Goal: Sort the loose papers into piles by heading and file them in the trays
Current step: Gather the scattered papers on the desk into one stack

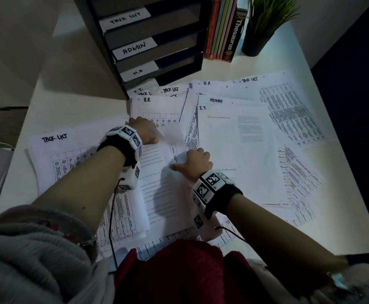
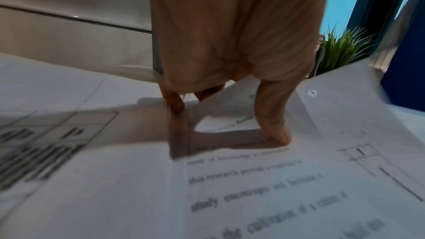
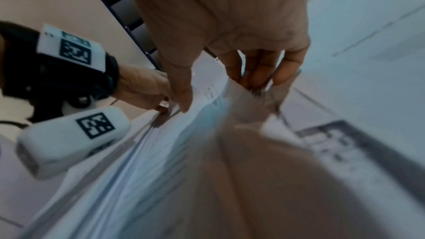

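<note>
Loose papers with handwritten headings cover the desk: a TASK LIST pile (image 1: 54, 139) at left, an H.R. sheet (image 1: 148, 99), an ADMIN sheet (image 1: 216, 100) and an I.T. sheet (image 1: 234, 132). At the back stands a dark tray rack (image 1: 95, 36) labelled TASK LIST, ADMIN and H.R. My left hand (image 1: 145, 132) (image 2: 228, 123) pinches the top of a text sheet (image 2: 253, 179), thumb on top, index finger at its edge. My right hand (image 1: 192, 161) (image 3: 220, 95) grips the curled edge of a table sheet (image 1: 174, 139) raised over it.
Upright books (image 1: 223, 29) and a potted plant (image 1: 262, 25) stand right of the rack. Bare white desk (image 1: 350, 183) shows at the right edge, past the papers. A black cable (image 1: 112, 220) hangs from my left wrist over the near sheets.
</note>
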